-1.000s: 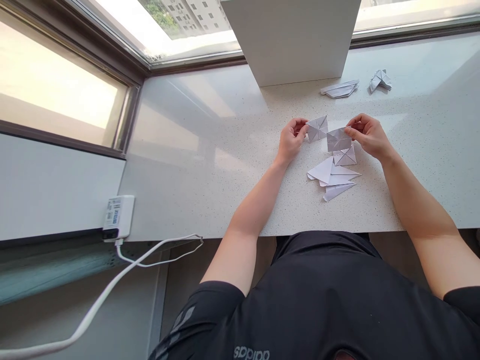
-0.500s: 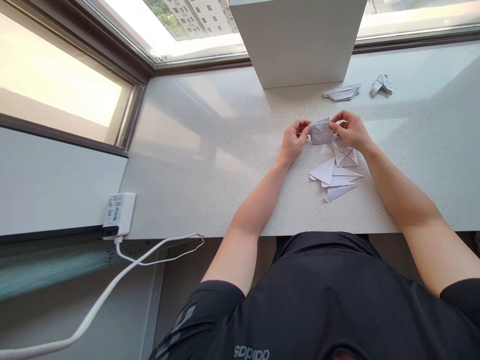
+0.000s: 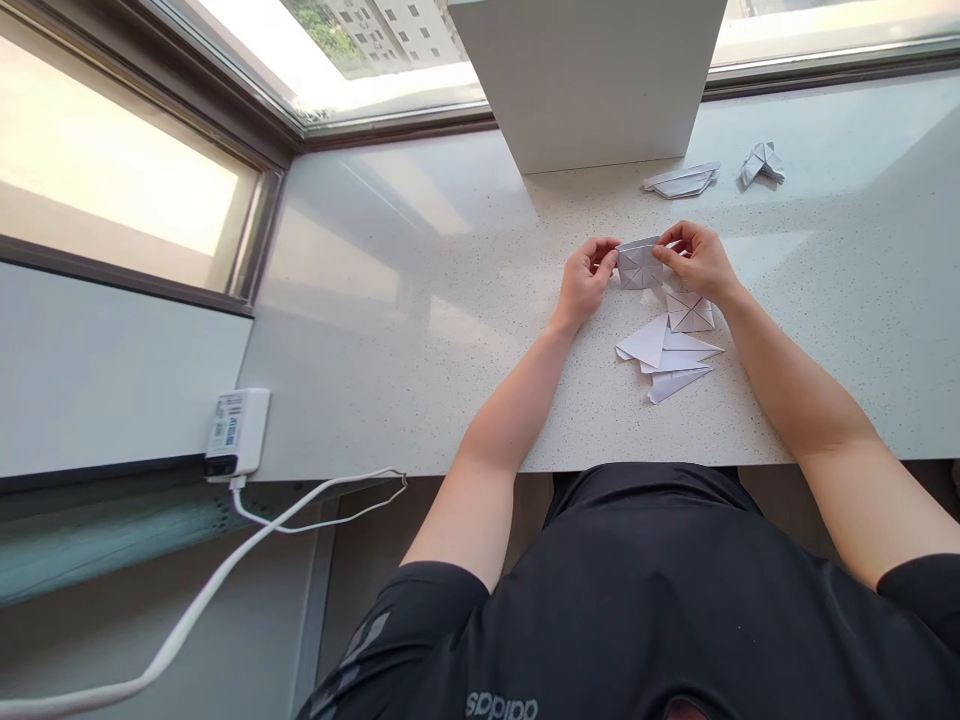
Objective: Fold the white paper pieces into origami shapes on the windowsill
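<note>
Between my two hands is a small folded paper (image 3: 639,268) with crossing creases, its upper part bent over. My left hand (image 3: 589,275) pinches its left edge between thumb and fingers. At its upper right corner my right hand (image 3: 694,258) grips it the same way. Just below, a creased paper rectangle (image 3: 691,312) lies on the counter. Nearer to me is a folded paper plane (image 3: 660,352) with pointed wings, beside another pointed paper piece (image 3: 675,383).
A folded paper boat (image 3: 684,181) and a bulky folded paper figure (image 3: 763,165) lie farther back. A large white box-like block (image 3: 592,90) stands by the window. At left, a white power bank (image 3: 244,430) with a cable (image 3: 202,620) sits on the counter's edge.
The held paper has turned slightly, showing more of its bent upper flap. Both hands keep their pinch, and the view has shifted a little.
</note>
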`<state>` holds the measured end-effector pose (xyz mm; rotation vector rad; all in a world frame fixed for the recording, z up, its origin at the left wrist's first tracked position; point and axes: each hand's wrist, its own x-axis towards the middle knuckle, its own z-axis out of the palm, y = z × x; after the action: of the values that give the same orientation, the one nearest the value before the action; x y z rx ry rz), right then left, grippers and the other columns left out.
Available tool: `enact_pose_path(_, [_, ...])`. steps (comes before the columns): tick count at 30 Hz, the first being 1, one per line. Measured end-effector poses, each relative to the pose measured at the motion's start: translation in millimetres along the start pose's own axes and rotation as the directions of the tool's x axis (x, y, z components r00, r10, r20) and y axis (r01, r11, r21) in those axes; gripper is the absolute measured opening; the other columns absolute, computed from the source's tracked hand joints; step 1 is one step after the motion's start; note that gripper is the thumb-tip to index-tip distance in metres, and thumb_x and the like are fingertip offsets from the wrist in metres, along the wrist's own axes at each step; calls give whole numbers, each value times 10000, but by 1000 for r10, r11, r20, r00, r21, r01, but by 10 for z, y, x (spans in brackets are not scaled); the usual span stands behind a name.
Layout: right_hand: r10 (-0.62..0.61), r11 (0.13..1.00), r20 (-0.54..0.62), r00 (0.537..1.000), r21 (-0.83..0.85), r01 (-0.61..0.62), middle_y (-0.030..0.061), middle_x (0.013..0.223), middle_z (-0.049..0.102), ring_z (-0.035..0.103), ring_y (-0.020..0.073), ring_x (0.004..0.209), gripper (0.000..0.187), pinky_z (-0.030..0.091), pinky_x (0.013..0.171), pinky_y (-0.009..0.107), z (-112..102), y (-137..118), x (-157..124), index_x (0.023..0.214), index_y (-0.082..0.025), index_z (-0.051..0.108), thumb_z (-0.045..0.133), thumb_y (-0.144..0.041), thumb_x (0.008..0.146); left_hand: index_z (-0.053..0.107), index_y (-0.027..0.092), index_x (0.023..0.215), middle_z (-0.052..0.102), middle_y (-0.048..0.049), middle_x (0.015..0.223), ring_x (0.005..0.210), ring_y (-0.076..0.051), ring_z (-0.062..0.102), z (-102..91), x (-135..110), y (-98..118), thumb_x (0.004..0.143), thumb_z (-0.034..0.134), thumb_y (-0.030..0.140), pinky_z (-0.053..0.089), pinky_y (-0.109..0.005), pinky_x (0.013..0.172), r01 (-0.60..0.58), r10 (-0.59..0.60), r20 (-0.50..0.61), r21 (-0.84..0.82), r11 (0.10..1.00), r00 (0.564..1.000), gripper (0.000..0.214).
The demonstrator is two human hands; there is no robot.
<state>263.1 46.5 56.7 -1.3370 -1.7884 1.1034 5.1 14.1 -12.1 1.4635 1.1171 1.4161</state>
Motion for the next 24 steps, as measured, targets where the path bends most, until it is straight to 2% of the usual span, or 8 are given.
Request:
enact_pose_path(5, [-21,1000,-38,999,6,21,106,1141,860,778,386,1107,657,726,982,604,33,11,34,1078,-365,793,958,-964,863,874,287,1256,886,-93,1165,1029,-242,856,-20,-23,72,1108,821,908,733,-421,983,-3,2,25,18,1000,1000,641])
enact_pose_path(8, [-50,998,-53,997,31,51,116,1191,862,807,390,1162,667,738,1035,608,36,59,50,1076,-347,788,958,-962,883,861,283,1318,894,-117,1227,1094,-268,875,-36,-27,66,1108,828,900,738,-428,998,-3,2,55,32,999,999,652])
enact_pose_path(13, [-74,996,-49,996,51,76,128,1227,825,799,425,1265,716,728,1001,604,20,102,60,1217,-344,798,988,-951,888,836,286,1359,885,-111,1233,1069,-258,867,-4,-22,34,1056,909,883,735,-421,971,-4,1,66,48,999,998,674])
enact_pose_path(16, [-52,997,-39,998,48,54,115,1228,813,795,429,1283,745,730,977,595,9,67,42,1278,-369,794,1037,-932,854,845,271,1264,881,-99,1182,1021,-240,834,25,-39,54,1069,904,863,708,-404,947,15,-21,84,69,998,996,626])
enact_pose_path(20, [-59,997,-32,998,54,60,104,1209,825,797,410,1240,725,735,982,593,-45,5,-34,1236,-377,781,1062,-916,840,836,255,1097,831,-75,1019,905,-216,756,35,-70,89,1104,848,873,642,-379,861,-5,-6,126,91,996,992,618])
enact_pose_path(24, [-76,997,13,997,-1,76,103,1284,847,803,377,1196,674,741,988,563,-249,-11,-183,1229,-365,782,1064,-860,868,820,263,1068,799,-58,990,862,-205,710,35,-76,92,1109,852,860,620,-377,836,-7,-1,94,84,996,996,599])
